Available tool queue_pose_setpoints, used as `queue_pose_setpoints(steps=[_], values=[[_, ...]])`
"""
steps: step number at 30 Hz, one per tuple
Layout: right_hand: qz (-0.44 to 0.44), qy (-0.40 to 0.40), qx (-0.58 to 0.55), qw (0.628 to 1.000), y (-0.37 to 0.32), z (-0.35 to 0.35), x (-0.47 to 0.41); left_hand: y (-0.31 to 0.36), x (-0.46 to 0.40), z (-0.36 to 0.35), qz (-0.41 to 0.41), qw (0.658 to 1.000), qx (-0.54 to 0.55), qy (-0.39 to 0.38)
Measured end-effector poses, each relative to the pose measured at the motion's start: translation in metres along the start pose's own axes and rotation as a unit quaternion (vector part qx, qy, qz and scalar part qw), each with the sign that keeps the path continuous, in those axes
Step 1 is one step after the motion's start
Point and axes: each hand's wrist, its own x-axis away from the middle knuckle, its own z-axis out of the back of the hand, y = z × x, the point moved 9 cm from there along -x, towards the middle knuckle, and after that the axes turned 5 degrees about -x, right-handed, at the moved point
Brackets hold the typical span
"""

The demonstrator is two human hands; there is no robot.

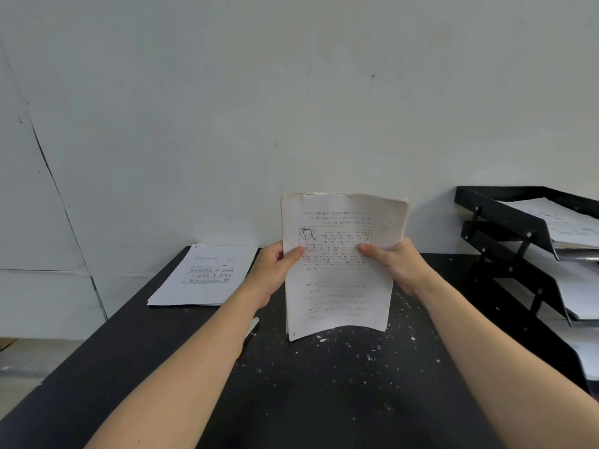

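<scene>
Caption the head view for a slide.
Left hand and right hand hold a sheaf upright at a black table; another stack lies left, a tray stands right.

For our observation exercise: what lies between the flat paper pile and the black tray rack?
Head view: a printed sheaf, gripped upright by the left hand and right hand, with the speckled black table beneath.

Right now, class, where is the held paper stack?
The stack stands upright at the head view's centre, over the table, gripped by the left hand and right hand, left of the trays.
</scene>
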Motion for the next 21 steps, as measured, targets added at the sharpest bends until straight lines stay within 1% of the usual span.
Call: queue_pose_setpoints(steps=[5,8,12,17,19,21], values=[[-0.004,0.005,-0.004,1.0,0.001,0.001,0.003,0.006,0.001,0.002,-0.013,1.0,-0.001,-0.003],[-0.005,-0.001,-0.009,1.0,-0.002,0.001,0.005,0.009,-0.002,0.0,-0.008,1.0,0.008,0.008],[-0.023,-0.021,-0.032,0.999,0.004,0.004,0.012,0.007,-0.001,-0.006,0.005,0.999,0.034,0.004],[-0.048,-0.051,-0.006,0.997,0.029,0.005,0.021,0.007,-0.001,-0.006,0.003,0.998,0.057,0.009],[-0.049,-0.048,0.008,0.998,0.037,0.004,0.021,0.005,-0.003,-0.007,0.004,0.998,0.063,0.007],[-0.049,-0.026,0.013,0.998,0.041,0.007,0.019,0.004,-0.004,-0.008,0.005,0.998,0.063,0.001]])
